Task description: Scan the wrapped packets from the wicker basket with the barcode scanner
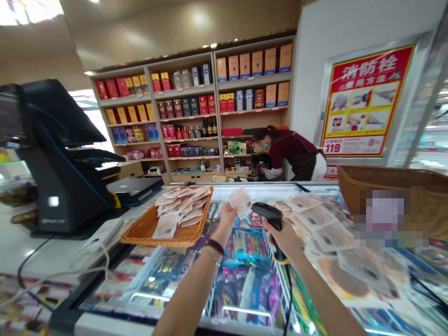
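Between the fingers of my left hand [228,215] is a clear flat packet [241,202], held up over the glass-topped freezer. My right hand [285,237] is wrapped round a black handheld scanner [268,213], whose head faces the packet from the right. To the left, an orange wicker basket [140,233] holds a heap of similar packets [184,205]. More flat packets [327,235] lie spread on the glass right of my right hand. A cable [287,294] hangs down from the scanner.
Colourful packages [245,280] fill the freezer below the glass. A black checkout terminal [66,177] and a flat black device [136,189] stand at the left. A brown basket [353,179] sits at the right. Beyond the freezer, a person [294,151] bends beside shelves [219,116] of boxes.
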### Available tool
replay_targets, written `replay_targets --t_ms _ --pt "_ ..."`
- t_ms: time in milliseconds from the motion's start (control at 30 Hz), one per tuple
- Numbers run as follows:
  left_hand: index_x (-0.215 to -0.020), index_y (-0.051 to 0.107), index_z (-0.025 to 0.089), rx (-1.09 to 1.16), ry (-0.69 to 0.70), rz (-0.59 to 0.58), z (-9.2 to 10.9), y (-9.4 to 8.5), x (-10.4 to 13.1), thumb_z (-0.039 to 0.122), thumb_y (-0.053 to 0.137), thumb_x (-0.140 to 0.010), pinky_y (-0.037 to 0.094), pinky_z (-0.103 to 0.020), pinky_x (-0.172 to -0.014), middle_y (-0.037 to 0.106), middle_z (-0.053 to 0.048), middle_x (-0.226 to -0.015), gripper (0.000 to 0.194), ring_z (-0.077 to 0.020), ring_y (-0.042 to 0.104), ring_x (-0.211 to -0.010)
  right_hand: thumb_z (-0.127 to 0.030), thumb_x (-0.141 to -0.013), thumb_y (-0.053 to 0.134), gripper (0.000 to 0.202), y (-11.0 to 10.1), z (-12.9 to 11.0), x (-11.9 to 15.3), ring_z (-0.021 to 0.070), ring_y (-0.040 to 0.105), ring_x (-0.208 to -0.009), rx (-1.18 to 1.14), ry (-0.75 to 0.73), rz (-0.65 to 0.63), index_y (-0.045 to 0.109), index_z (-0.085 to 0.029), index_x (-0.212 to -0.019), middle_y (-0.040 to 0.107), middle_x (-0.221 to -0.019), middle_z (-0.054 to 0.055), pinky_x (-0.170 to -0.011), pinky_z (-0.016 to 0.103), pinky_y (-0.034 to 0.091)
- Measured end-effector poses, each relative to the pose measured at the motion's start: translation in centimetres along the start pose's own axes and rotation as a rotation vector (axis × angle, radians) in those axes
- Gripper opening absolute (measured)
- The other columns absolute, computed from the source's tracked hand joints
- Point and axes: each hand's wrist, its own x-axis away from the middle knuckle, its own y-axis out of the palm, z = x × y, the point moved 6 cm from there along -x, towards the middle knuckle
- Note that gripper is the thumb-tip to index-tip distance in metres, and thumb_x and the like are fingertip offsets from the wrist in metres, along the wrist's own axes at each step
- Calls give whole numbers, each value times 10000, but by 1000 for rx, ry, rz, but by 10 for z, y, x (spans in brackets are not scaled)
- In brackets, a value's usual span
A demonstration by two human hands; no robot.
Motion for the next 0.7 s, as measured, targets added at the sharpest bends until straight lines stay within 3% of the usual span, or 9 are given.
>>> replay_targets --t_ms 100,233,400,700 --pt "-1181 685 159 74 -23 85 -21 -7 7 247 823 -669 584 -283 -694 800 -136 -998 538 -209 759 -799 -519 -803 674 338 -5 -1 0 149 563 -374 207 36 -20 599 -219 -668 663 -550 26 -421 267 406" --pt "-1144 683 137 73 -29 116 -34 -19 10 276 814 -680 593 -298 -734 792 -156 -1026 501 -222 764 -854 -420 -860 663 289 -12 -6 0 192 629 -442 479 41 -4 622 -226 -649 606 -458 10 -481 267 417" --pt "-1124 677 140 35 -40 118 -36 -26 7 260 794 -702 586 -276 -714 797 -150 -1025 454 -211 759 -835 -384 -872 664 274 -10 -7 1 203 638 -463 647 3 -29 629 -225 -651 606 -462 17 -492 269 384" --pt "-1099 687 132 23 -33 81 -35 -24 10 276 778 -727 584 -277 -701 793 -132 -946 409 -210 750 -813 -371 -887 656 242 -7 -12 4 214 670 -520 729 1 -38 645 -220 -698 645 -518 26 -520 271 380"
